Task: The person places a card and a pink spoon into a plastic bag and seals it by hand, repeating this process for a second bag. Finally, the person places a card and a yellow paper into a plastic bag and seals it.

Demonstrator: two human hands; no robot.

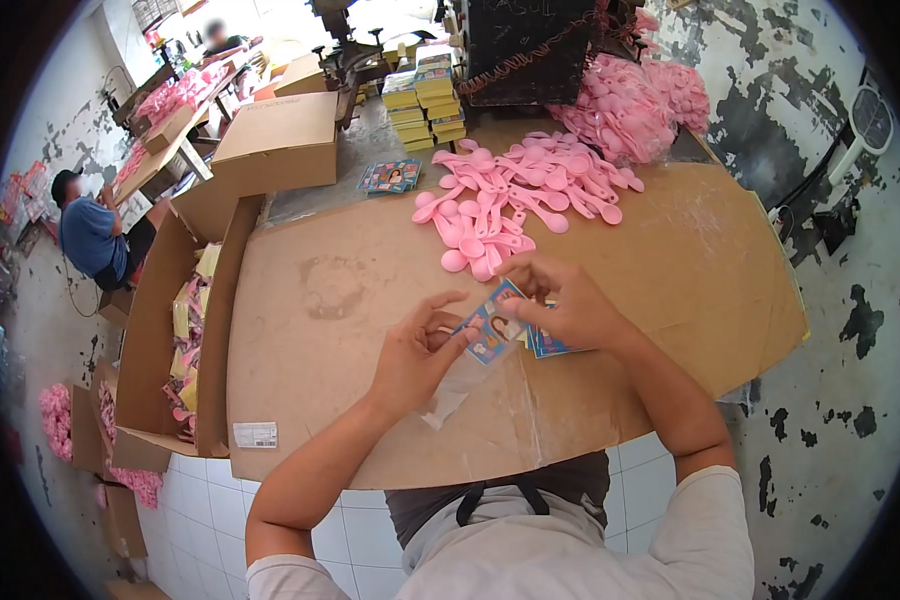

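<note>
A small blue printed card [491, 335] with a picture on it is held between my two hands, over the cardboard-covered table [320, 400]. My left hand [422, 345] pinches its lower left side between thumb and fingers. At its upper right edge, my right hand [560, 305] grips the same card. Under my right hand lies a short stack of similar blue cards [550, 345], partly hidden by the fingers. Just beyond both hands spreads a loose pile of pink plastic spoons [515, 190].
An open carton [205, 330] of packed pieces stands at the left, near a closed box [277, 140]. Stacks of cards [425, 95] and a small card pile [390, 176] sit at the back. Bagged pink spoons [620, 105] lie back right. Two people [100, 235] work at the far left.
</note>
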